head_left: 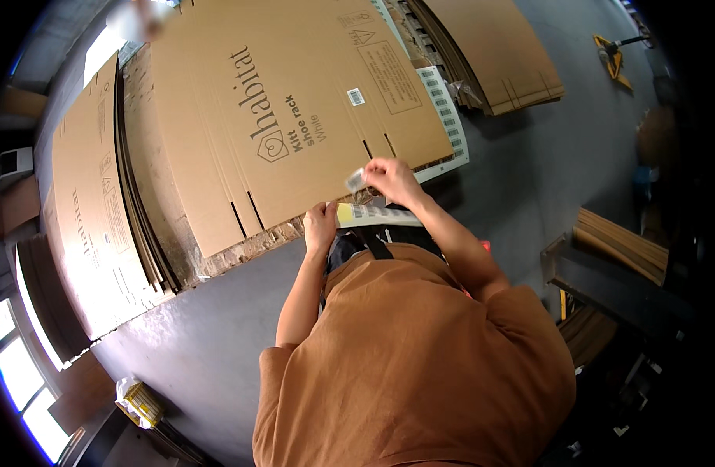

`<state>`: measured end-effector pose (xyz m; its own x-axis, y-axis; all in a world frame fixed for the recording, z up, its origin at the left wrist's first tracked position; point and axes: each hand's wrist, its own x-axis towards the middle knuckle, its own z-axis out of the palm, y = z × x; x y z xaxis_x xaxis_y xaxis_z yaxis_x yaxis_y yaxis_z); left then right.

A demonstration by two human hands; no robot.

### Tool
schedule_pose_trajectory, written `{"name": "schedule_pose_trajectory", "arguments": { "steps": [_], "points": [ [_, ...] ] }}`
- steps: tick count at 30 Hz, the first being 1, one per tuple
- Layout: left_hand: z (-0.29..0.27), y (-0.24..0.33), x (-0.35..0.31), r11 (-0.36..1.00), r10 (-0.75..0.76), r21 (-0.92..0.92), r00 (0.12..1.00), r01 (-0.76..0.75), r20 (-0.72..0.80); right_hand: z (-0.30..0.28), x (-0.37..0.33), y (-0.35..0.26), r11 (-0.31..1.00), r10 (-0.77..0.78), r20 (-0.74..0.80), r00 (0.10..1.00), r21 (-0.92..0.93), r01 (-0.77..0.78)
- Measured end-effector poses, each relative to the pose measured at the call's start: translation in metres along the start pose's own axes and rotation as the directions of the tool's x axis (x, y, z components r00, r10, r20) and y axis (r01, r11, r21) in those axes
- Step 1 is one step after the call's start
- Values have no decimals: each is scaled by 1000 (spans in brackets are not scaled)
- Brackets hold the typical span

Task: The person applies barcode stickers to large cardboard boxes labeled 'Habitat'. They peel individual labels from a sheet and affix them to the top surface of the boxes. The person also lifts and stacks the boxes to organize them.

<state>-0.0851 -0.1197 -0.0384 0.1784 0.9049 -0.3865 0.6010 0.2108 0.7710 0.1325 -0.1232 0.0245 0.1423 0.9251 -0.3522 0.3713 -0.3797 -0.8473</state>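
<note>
White label (354, 181) sticks out left of R hand (392, 180), pinched btwn its fingertips, & L hand (320, 224) grips L end of label strip (379, 216).

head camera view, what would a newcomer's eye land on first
Probably the big flat brown carton with dark print, filling the upper middle. Below it, the brown shirt dominates the lower centre. Between them, the right hand pinches a small pale label, while the left hand holds a label strip.
</note>
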Motion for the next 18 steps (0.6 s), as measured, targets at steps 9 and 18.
{"name": "schedule_pose_trajectory", "arguments": {
  "steps": [9,18],
  "points": [
    [19,14,14,931,365,-6,930,-365,36,75,78,81,918,235,-88,968,348,-191],
    [25,-7,40,741,521,438,848,-509,103,87,75,59,970,241,-221,945,95,-225]
  ]
}}
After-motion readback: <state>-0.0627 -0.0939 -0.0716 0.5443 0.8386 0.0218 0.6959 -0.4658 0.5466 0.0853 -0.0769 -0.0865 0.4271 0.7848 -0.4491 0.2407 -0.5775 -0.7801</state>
